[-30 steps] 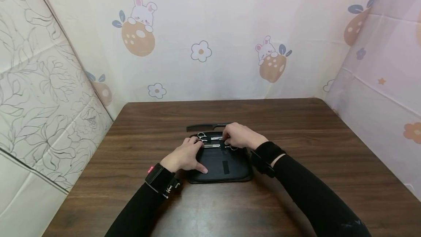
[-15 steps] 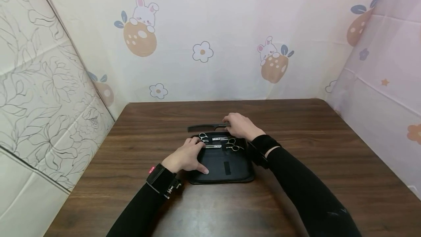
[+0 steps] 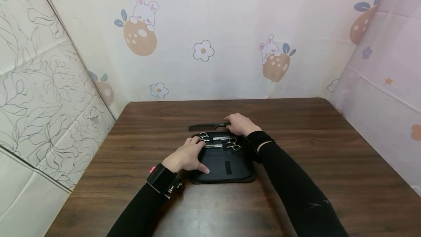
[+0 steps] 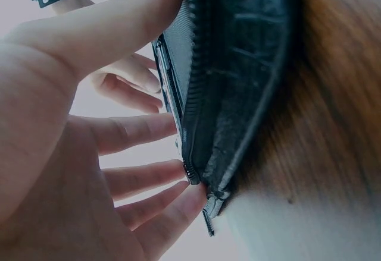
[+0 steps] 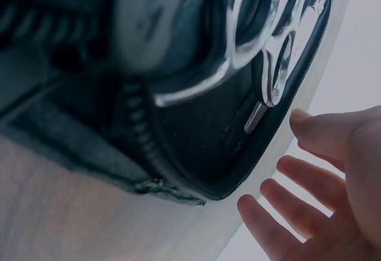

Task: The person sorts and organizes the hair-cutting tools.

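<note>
A black zippered case (image 3: 215, 165) lies open on the table, with two pairs of silver scissors tucked side by side in it. One pair (image 3: 204, 135) has its finger rings at the left; the other (image 3: 236, 147) has them at the right. My left hand (image 3: 186, 156) rests at the case's left side, thumb on the lining, straight fingers against the zipper edge (image 4: 191, 94). Beyond the case lies a black comb (image 3: 202, 127). My right hand (image 3: 242, 124) is over the comb's handle end; in the right wrist view its fingers (image 5: 297, 210) are loosely extended beside the case's edge.
The brown wooden table (image 3: 296, 138) runs back to a wall covering (image 3: 210, 17) printed with rabbits and flowers. Another patterned covering (image 3: 49, 83) stands on the left. A dark strap (image 3: 228, 168) crosses the case's lower lining.
My right hand has left the scissors in the case and moved back to the comb's handle end, uncovering the rings at the right. My left hand has stayed on the case.
</note>
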Tool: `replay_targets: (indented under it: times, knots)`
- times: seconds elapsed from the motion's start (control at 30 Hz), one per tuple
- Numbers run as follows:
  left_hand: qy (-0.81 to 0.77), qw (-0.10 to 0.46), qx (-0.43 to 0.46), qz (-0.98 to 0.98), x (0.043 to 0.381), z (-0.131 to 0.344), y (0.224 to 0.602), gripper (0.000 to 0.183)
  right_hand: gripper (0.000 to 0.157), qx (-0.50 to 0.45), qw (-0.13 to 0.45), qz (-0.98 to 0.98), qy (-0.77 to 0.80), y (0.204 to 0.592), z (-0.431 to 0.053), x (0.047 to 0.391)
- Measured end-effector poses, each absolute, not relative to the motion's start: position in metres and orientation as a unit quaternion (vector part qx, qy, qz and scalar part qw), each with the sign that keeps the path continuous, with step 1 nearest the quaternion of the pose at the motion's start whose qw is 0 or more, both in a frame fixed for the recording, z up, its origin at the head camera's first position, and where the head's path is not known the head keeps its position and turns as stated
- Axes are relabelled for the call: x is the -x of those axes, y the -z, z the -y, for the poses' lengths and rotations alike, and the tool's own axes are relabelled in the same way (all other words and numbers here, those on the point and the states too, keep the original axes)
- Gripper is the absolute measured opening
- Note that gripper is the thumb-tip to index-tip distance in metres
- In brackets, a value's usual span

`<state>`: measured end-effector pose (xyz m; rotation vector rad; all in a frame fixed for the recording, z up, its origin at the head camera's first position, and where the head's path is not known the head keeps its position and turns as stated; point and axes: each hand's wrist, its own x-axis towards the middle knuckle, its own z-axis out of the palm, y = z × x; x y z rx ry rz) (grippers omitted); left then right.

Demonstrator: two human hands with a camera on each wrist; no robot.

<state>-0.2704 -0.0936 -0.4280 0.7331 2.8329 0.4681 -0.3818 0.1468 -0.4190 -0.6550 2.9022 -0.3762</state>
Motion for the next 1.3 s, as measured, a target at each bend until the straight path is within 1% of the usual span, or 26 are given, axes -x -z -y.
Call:
replay_targets:
  times: [0.1,0.17,0.3,0.37,0.47,0.63,0.97,1.17,1.23,1.3]
  knots:
    - [-0.157,0.09,-0.247,-0.952,0.27,0.093,0.429,0.087,0.041,0.217,0.083,-0.965,0.12,0.42,-0.145,0.381]
    - [-0.158,0.091,-0.246,-0.952,0.27,0.093,0.429,0.087,0.036,0.214,0.086,-0.966,0.113,0.42,-0.144,0.379]
    - [-0.157,0.095,-0.245,-0.952,0.269,0.093,0.429,0.088,0.021,0.231,0.061,-0.97,0.046,0.421,-0.141,0.377]
    - [-0.154,0.095,-0.243,-0.953,0.269,0.093,0.429,0.089,0.016,0.244,0.042,-0.969,0.007,0.422,-0.139,0.376]
    - [-0.152,0.095,-0.24,-0.954,0.269,0.093,0.429,0.089,0.015,0.255,0.024,-0.966,-0.031,0.423,-0.137,0.376]
    - [-0.15,0.097,-0.236,-0.955,0.27,0.092,0.43,0.09,0.012,0.261,0.026,-0.963,-0.058,0.425,-0.136,0.376]
    - [-0.147,0.096,-0.236,-0.956,0.271,0.092,0.431,0.09,0.015,0.252,0.069,-0.964,-0.043,0.421,-0.139,0.379]
    - [-0.144,0.092,-0.236,-0.956,0.272,0.091,0.43,0.091,0.014,0.243,0.076,-0.966,-0.038,0.416,-0.141,0.382]
    - [-0.142,0.092,-0.234,-0.958,0.272,0.091,0.43,0.091,0.017,0.245,0.072,-0.966,-0.047,0.416,-0.14,0.383]
    - [-0.142,0.093,-0.231,-0.958,0.273,0.091,0.429,0.092,0.024,0.247,0.066,-0.965,-0.06,0.419,-0.138,0.384]
